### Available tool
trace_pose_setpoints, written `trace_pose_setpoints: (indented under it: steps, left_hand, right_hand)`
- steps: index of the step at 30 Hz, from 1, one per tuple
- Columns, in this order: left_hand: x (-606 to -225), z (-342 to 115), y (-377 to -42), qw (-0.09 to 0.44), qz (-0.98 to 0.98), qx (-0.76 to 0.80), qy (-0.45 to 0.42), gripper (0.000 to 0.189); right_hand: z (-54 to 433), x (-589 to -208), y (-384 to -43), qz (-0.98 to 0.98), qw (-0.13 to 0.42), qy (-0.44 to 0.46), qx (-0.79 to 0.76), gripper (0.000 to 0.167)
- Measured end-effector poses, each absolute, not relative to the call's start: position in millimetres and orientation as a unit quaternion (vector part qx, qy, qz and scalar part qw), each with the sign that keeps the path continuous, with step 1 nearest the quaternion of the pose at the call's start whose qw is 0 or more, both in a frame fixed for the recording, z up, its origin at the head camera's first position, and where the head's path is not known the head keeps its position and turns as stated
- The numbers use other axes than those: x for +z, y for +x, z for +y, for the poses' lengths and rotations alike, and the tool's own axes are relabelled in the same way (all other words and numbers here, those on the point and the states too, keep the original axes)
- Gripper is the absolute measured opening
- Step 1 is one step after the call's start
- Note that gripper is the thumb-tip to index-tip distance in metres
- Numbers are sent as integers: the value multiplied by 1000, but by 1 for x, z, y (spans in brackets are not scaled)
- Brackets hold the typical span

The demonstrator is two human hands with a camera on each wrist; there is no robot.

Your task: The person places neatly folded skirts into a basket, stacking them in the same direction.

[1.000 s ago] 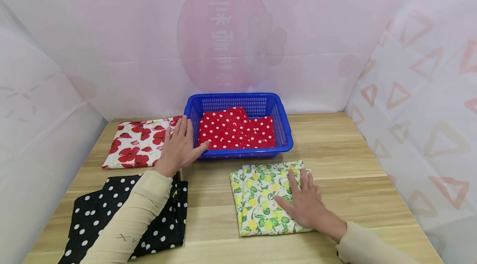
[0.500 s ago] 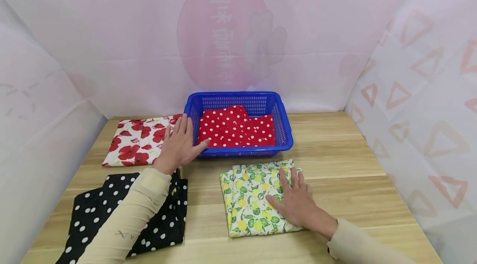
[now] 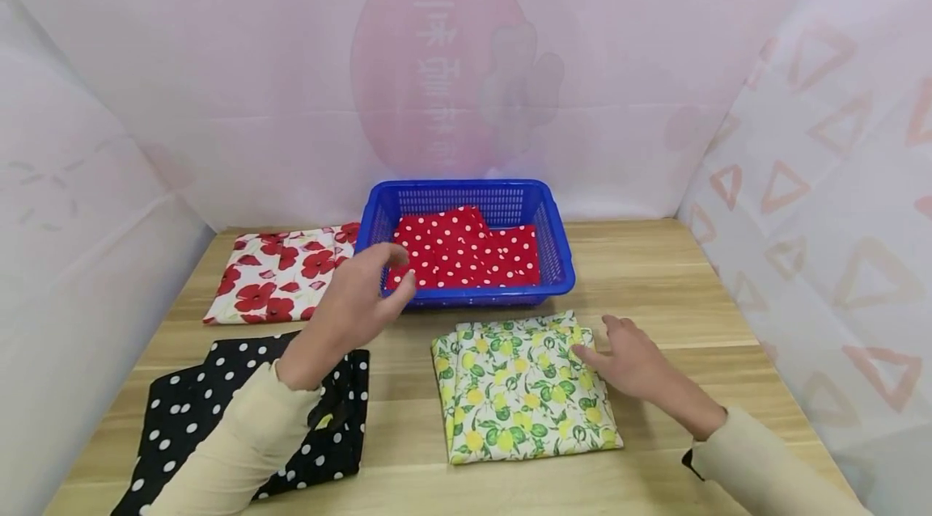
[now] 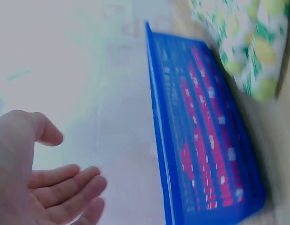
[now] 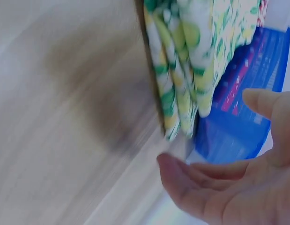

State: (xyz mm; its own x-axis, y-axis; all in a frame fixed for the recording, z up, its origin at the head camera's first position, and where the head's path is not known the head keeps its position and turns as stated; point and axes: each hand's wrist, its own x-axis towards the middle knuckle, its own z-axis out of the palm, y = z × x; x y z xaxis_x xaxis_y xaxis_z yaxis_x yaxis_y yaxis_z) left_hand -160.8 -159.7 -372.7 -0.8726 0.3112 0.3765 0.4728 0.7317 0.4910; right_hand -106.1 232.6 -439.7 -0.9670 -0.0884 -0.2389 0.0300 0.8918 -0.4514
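My left hand (image 3: 353, 302) hovers at the left front corner of the blue plastic basket (image 3: 564, 277), fingers loosely bent and holding nothing. In the basket lies a folded red cloth with white dots (image 3: 466, 253). My right hand (image 3: 637, 358) is by the right edge of a folded lemon-print cloth (image 3: 520, 395), thumb toward its upper right corner. The right wrist view shows that hand (image 5: 229, 183) with relaxed fingers apart from the cloth's layered edge (image 5: 177, 79). In the left wrist view the left hand (image 4: 65, 187) is apart from the basket's side (image 4: 201, 140).
A folded white cloth with red flowers (image 3: 273, 277) lies left of the basket. In front of it, a black cloth with white dots (image 3: 196, 395) is partly covered by my left sleeve (image 3: 240, 435). All rest on a wooden table (image 3: 641, 265) between fabric walls.
The lemon-print cloth shifted left under my right hand, which then came off it toward its right edge. My left hand's straight fingers have bent, and it has lifted from the basket's side.
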Motion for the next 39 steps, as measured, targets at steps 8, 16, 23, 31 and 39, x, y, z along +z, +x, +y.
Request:
trace_pose_setpoints:
  steps: [8, 16, 23, 31, 39]
  left_hand:
    - [-390, -156, -128, -6, -925, -335, -179, 25]
    - [-422, -140, -113, -139, -922, -350, -86, 41]
    - [-447, -131, -110, -180, -905, -382, -43, 31]
    - [-457, -124, -112, -201, -876, -438, -15, 41]
    - [-470, -124, -118, -248, -818, -519, -16, 30]
  right_hand:
    - [256, -439, -117, 943, 174, 0, -282, 86]
    - [261, -442, -113, 940, 179, 18, -291, 76]
    - [252, -450, -112, 930, 181, 24, -318, 71]
    - [245, -454, -111, 919, 185, 49, -345, 73]
    - [242, -461, -114, 888, 207, 75, -405, 38]
